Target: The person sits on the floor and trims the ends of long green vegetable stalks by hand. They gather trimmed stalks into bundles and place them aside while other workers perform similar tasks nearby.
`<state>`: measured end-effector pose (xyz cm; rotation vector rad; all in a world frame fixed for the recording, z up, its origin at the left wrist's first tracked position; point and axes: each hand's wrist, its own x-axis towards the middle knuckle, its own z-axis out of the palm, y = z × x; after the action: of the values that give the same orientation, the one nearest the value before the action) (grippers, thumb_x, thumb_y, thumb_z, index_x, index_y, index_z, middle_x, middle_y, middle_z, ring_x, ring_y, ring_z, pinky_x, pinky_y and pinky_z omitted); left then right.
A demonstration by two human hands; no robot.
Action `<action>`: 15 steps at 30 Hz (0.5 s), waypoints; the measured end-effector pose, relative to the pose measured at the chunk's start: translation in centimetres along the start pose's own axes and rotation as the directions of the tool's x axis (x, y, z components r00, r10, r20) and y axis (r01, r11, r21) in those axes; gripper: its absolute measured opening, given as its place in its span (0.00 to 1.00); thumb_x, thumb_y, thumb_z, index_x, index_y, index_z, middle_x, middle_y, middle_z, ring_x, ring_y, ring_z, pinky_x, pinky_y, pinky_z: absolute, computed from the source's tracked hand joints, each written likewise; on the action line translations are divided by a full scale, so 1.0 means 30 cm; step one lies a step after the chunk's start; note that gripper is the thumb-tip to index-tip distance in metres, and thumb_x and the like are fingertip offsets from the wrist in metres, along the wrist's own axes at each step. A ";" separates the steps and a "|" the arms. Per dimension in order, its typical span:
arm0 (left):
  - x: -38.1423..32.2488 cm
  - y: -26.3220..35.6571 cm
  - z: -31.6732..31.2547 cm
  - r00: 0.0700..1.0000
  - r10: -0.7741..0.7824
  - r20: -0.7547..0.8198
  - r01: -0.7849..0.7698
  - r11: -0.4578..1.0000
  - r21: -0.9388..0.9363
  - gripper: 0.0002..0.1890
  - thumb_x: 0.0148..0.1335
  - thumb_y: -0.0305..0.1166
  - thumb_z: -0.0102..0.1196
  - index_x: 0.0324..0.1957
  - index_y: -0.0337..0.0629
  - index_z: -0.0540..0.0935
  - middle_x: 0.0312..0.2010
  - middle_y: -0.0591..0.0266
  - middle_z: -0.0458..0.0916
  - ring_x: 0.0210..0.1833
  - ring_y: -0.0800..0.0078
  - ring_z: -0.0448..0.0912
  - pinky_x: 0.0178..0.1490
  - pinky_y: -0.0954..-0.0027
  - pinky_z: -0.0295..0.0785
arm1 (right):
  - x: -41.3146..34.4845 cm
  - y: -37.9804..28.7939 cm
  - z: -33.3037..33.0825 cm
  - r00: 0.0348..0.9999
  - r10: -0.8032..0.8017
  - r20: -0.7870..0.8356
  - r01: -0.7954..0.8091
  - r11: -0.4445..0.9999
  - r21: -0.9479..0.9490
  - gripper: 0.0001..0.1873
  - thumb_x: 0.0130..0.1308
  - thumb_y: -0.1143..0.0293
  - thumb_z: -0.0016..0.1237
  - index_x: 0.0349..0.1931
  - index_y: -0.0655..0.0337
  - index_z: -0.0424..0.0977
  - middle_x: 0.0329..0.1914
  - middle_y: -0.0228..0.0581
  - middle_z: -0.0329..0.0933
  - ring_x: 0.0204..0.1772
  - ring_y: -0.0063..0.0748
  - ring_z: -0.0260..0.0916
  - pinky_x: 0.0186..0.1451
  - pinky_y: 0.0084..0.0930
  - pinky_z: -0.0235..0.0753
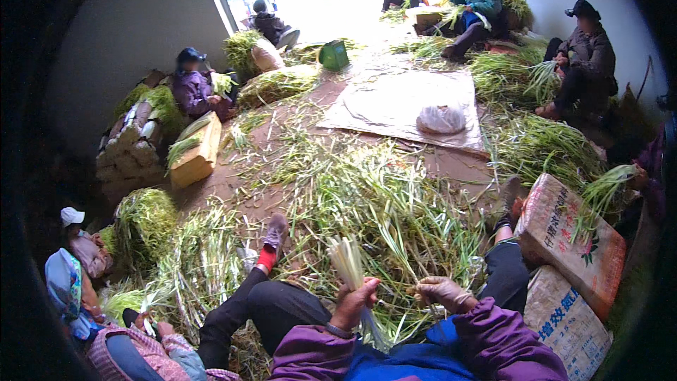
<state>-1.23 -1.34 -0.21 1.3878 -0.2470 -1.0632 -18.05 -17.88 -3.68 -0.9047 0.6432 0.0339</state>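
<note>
My left hand (355, 302) is closed around a bundle of pale stalks (346, 263), held upright with its cut ends at the top. The bundle's thin green ends hang below the fist over my lap. To its right, my right hand (443, 294), in a thin pale glove, pinches a few long green leafy stalks (404, 256) between thumb and fingers. Their lower ends are partly hidden by the hand. Between my spread legs and beyond them lies a loose heap of long green leaves and stalks (365, 190).
Printed sacks (571, 243) lean by my right leg. A person (137, 338) sits close on my left, and several others sit along both walls with green piles. Ahead are a yellow box (197, 151), a white sheet (365, 103) bearing a plastic bag (441, 119), and a green bin (333, 56).
</note>
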 end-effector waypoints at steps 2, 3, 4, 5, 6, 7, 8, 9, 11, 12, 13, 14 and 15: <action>0.001 -0.020 0.002 1.000 -0.009 -0.017 0.010 0.999 0.044 0.09 0.57 0.37 0.56 0.35 0.42 0.79 0.17 0.72 0.72 0.18 0.82 0.68 0.23 0.80 0.62 | -0.029 0.010 0.026 0.996 0.076 -0.052 -0.075 0.997 0.037 0.13 0.63 0.66 0.47 0.43 0.66 0.72 0.35 0.39 0.77 0.35 0.29 0.75 0.42 0.27 0.75; 0.004 -0.029 0.003 1.000 -0.002 -0.020 0.003 0.999 0.042 0.09 0.58 0.37 0.56 0.35 0.42 0.79 0.17 0.72 0.72 0.18 0.83 0.68 0.24 0.80 0.62 | -0.051 0.003 0.036 1.000 0.009 0.003 -0.009 0.999 0.054 0.14 0.63 0.67 0.47 0.44 0.68 0.71 0.36 0.40 0.77 0.35 0.28 0.74 0.42 0.27 0.75; 0.005 -0.038 0.001 1.000 -0.014 -0.009 0.014 0.999 0.029 0.10 0.58 0.37 0.55 0.36 0.41 0.79 0.17 0.72 0.72 0.18 0.83 0.68 0.23 0.80 0.61 | -0.073 -0.009 0.047 0.996 -0.048 0.070 0.042 0.995 0.085 0.15 0.63 0.67 0.47 0.44 0.69 0.70 0.38 0.42 0.77 0.36 0.28 0.74 0.42 0.27 0.75; 0.011 -0.047 0.003 1.000 0.004 0.002 -0.004 1.000 0.031 0.10 0.59 0.37 0.55 0.37 0.41 0.79 0.18 0.72 0.73 0.18 0.84 0.68 0.21 0.80 0.61 | -0.098 -0.026 0.054 0.987 -0.110 0.120 0.094 0.986 0.135 0.15 0.63 0.67 0.47 0.45 0.70 0.70 0.40 0.43 0.76 0.37 0.28 0.74 0.42 0.26 0.75; 0.014 -0.055 0.004 1.000 0.002 0.006 -0.002 1.000 0.020 0.10 0.59 0.36 0.55 0.37 0.40 0.79 0.18 0.72 0.72 0.18 0.84 0.68 0.21 0.80 0.61 | -0.118 -0.045 0.063 0.967 -0.146 0.210 0.121 0.984 0.129 0.15 0.63 0.67 0.47 0.45 0.69 0.70 0.44 0.46 0.76 0.37 0.29 0.74 0.43 0.26 0.75; 0.017 -0.060 0.005 0.999 -0.009 0.043 0.011 0.999 -0.043 0.10 0.59 0.36 0.55 0.37 0.40 0.79 0.18 0.71 0.72 0.18 0.84 0.67 0.21 0.80 0.61 | -0.140 -0.064 0.068 0.935 -0.145 0.323 0.116 0.988 0.106 0.14 0.62 0.67 0.47 0.44 0.67 0.71 0.43 0.45 0.76 0.37 0.28 0.74 0.43 0.26 0.74; 0.021 -0.063 0.005 0.999 -0.005 0.042 0.007 0.998 -0.063 0.10 0.59 0.36 0.55 0.36 0.40 0.78 0.18 0.72 0.71 0.18 0.83 0.67 0.21 0.80 0.61 | -0.152 -0.079 0.076 0.951 -0.125 0.282 0.114 0.992 0.056 0.14 0.62 0.67 0.48 0.44 0.67 0.71 0.40 0.42 0.76 0.36 0.28 0.74 0.42 0.25 0.74; 0.022 -0.068 0.007 0.998 0.012 0.058 -0.008 0.997 -0.074 0.09 0.59 0.36 0.55 0.36 0.40 0.78 0.17 0.72 0.70 0.18 0.83 0.67 0.21 0.80 0.61 | -0.162 -0.085 0.085 0.935 -0.140 0.324 0.125 0.990 0.066 0.14 0.62 0.67 0.48 0.44 0.67 0.72 0.37 0.40 0.77 0.36 0.27 0.74 0.42 0.25 0.74; 0.025 -0.072 0.008 0.996 -0.054 0.066 0.063 0.987 -0.145 0.09 0.58 0.36 0.55 0.35 0.41 0.78 0.17 0.72 0.70 0.18 0.83 0.67 0.21 0.79 0.61 | -0.163 -0.087 0.103 0.967 -0.142 0.210 0.144 0.990 0.007 0.14 0.61 0.67 0.48 0.42 0.67 0.71 0.43 0.48 0.76 0.33 0.27 0.74 0.39 0.26 0.74; 0.027 -0.073 0.007 0.995 -0.041 0.089 0.052 0.991 -0.122 0.10 0.58 0.38 0.55 0.35 0.42 0.78 0.17 0.73 0.70 0.18 0.83 0.68 0.21 0.79 0.62 | -0.163 -0.083 0.106 0.965 -0.149 0.214 0.150 0.989 0.014 0.14 0.60 0.66 0.49 0.42 0.67 0.71 0.43 0.48 0.76 0.34 0.27 0.74 0.38 0.26 0.74; 0.023 -0.079 0.012 0.996 -0.030 0.083 0.038 0.994 -0.105 0.11 0.59 0.40 0.54 0.34 0.42 0.77 0.16 0.73 0.70 0.18 0.83 0.67 0.22 0.80 0.62 | -0.162 -0.068 0.116 0.989 -0.084 0.118 0.080 0.996 0.039 0.14 0.60 0.65 0.50 0.42 0.66 0.72 0.42 0.47 0.76 0.34 0.28 0.74 0.39 0.26 0.74; 0.020 -0.086 0.016 0.998 -0.037 0.043 0.041 0.994 -0.098 0.12 0.59 0.40 0.53 0.35 0.42 0.77 0.16 0.72 0.70 0.18 0.82 0.67 0.22 0.79 0.62 | -0.168 -0.057 0.115 0.973 -0.084 0.217 0.064 0.993 0.095 0.14 0.61 0.66 0.49 0.42 0.67 0.72 0.37 0.42 0.76 0.33 0.27 0.74 0.39 0.26 0.74; 0.017 -0.089 0.021 0.997 -0.036 0.062 0.043 0.993 -0.113 0.13 0.60 0.41 0.52 0.37 0.42 0.78 0.17 0.71 0.70 0.18 0.81 0.67 0.23 0.79 0.63 | -0.174 -0.047 0.114 0.979 0.007 0.202 -0.025 0.996 0.085 0.13 0.62 0.67 0.48 0.42 0.67 0.73 0.32 0.37 0.77 0.32 0.26 0.74 0.40 0.25 0.75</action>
<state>-2.61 -1.67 -2.61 1.2637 -0.2004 -1.1357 -20.16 -15.02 1.65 -0.8001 0.4601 0.1099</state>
